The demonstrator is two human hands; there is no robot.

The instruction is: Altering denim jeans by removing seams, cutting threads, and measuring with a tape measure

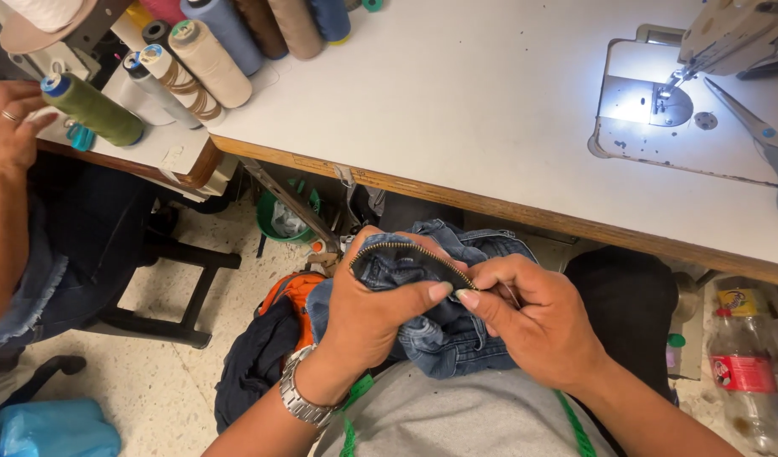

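Note:
My left hand point(368, 313), with a metal watch on its wrist, grips a bunched piece of blue denim point(444, 334) held over my lap. A brass zipper point(410, 252) arches over the top of the denim between my hands. My right hand point(533, 317) pinches the zipper's right end with thumb and forefinger, right against my left thumb. Both hands are below the front edge of the white sewing table point(456, 118).
A sewing machine's needle area point(659, 101) is lit at the upper right, with scissors point(765, 144) beside it. Several thread cones point(207, 59) stand at the upper left. Another person's hand point(8, 127) is at the far left. A plastic bottle point(744, 372) lies at the lower right.

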